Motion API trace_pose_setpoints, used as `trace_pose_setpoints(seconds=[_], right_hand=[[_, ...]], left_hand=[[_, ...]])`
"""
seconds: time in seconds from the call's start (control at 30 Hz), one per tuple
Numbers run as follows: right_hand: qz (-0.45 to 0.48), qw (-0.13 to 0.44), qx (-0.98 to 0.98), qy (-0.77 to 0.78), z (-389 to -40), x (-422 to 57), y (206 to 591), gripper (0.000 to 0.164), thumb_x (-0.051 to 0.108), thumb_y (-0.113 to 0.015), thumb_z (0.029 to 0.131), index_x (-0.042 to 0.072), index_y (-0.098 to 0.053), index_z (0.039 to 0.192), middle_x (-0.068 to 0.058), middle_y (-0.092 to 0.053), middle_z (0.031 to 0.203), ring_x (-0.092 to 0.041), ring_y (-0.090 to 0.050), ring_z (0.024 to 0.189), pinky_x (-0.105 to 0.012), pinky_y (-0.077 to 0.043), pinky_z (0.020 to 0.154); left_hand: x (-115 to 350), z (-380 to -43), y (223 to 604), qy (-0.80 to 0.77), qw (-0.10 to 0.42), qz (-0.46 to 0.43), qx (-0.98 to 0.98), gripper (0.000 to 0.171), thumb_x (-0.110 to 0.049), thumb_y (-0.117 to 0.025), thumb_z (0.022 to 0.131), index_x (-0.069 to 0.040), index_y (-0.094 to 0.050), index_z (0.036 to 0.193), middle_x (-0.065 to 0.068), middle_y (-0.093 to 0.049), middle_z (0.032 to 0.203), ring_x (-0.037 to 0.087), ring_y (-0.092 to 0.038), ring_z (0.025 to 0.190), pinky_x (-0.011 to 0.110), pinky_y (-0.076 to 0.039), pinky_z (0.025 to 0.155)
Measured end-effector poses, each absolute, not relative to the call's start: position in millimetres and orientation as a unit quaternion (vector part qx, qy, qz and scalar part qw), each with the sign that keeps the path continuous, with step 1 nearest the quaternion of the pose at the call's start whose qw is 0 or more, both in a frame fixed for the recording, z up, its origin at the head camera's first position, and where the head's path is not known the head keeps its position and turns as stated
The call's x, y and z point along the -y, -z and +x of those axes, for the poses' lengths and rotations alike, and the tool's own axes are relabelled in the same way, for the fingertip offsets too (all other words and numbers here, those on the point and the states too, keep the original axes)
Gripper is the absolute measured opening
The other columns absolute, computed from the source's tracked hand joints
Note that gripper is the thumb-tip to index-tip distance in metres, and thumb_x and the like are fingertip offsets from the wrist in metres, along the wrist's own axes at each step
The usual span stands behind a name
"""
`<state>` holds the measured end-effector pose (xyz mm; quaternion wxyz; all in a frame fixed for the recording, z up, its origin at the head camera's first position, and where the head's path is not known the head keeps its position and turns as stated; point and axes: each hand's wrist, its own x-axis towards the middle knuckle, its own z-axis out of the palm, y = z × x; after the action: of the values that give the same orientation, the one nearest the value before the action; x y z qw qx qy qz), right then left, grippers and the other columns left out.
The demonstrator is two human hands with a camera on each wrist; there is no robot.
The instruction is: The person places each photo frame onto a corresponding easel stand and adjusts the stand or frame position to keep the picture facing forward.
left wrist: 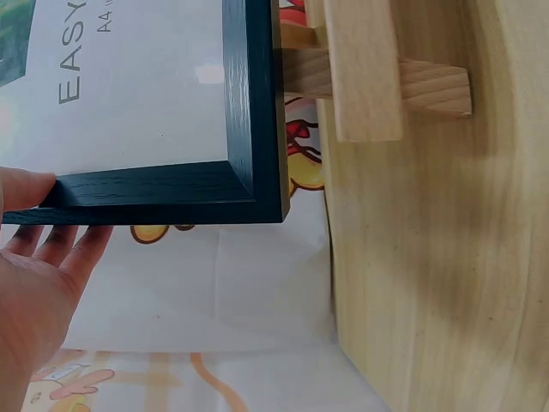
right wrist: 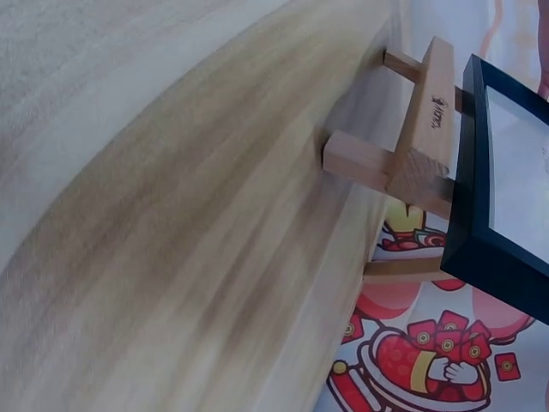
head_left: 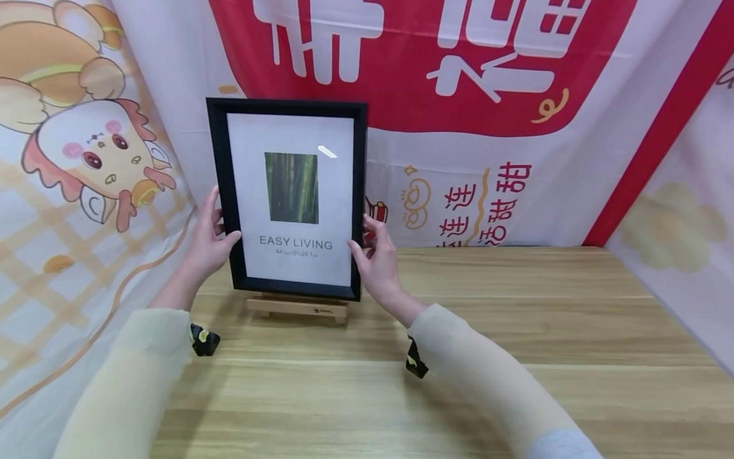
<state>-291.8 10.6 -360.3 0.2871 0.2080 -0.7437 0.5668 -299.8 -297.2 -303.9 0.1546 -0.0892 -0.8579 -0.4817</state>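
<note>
A black picture frame (head_left: 291,294) stands upright, with a white sheet showing a green bamboo picture and the words "EASY LIVING". My left hand (head_left: 208,245) grips its left side, thumb in front and fingers behind, as the left wrist view also shows. On the opposite side my right hand (head_left: 380,264) holds the lower edge with the thumb on the front. Below the frame is a small wooden easel (head_left: 298,307). In the left wrist view a gap separates the frame's bottom edge from the easel's ledge (left wrist: 367,77). The frame hides the easel's upper part.
The easel stands on a wood-grain table (head_left: 516,319), near its back edge. A white and red printed cloth (head_left: 401,115) hangs behind it. Another cloth with cartoon figures (head_left: 97,153) hangs at the left, and a pale one (head_left: 676,236) at the right.
</note>
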Motion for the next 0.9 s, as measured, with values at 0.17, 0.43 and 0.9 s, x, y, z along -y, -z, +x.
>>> trace_pose_setpoints(seconds=[0.17, 0.43, 0.9], right_hand=[[0.207, 0.276, 0.745, -0.57, -291.5, -6.2, 364.4, 0.051, 0.005, -0.067, 0.091, 0.005, -0.043, 0.137, -0.013, -0.057, 0.121, -0.019, -0.059, 0.078, -0.032, -0.053, 0.064], [0.203, 0.267, 0.745, -0.577, -295.1, -3.5, 371.4, 0.05, 0.005, -0.066, 0.092, 0.006, -0.044, 0.136, -0.013, -0.057, 0.119, -0.025, -0.06, 0.081, -0.036, -0.054, 0.065], [0.19, 0.277, 0.754, -0.564, -296.3, -1.5, 374.7, 0.051, 0.007, -0.066, 0.092, 0.007, -0.043, 0.138, -0.014, -0.057, 0.12, -0.024, -0.059, 0.082, -0.025, -0.052, 0.062]], left_hand=[[301.9, -300.9, 309.6, 0.483, 0.148, -0.084, 0.859, 0.092, 0.005, -0.05, 0.097, -0.038, 0.007, 0.155, 0.032, -0.018, 0.153, 0.053, -0.029, 0.133, 0.064, -0.033, 0.101], [305.6, -307.2, 321.7, 0.488, 0.144, -0.083, 0.857, 0.092, 0.007, -0.051, 0.096, -0.032, 0.006, 0.156, 0.033, -0.023, 0.151, 0.052, -0.034, 0.13, 0.063, -0.035, 0.101], [306.0, -309.9, 329.2, 0.506, 0.165, -0.107, 0.84, 0.09, 0.014, -0.05, 0.093, -0.024, 0.0, 0.157, 0.035, -0.034, 0.144, 0.05, -0.041, 0.125, 0.062, -0.035, 0.101]])
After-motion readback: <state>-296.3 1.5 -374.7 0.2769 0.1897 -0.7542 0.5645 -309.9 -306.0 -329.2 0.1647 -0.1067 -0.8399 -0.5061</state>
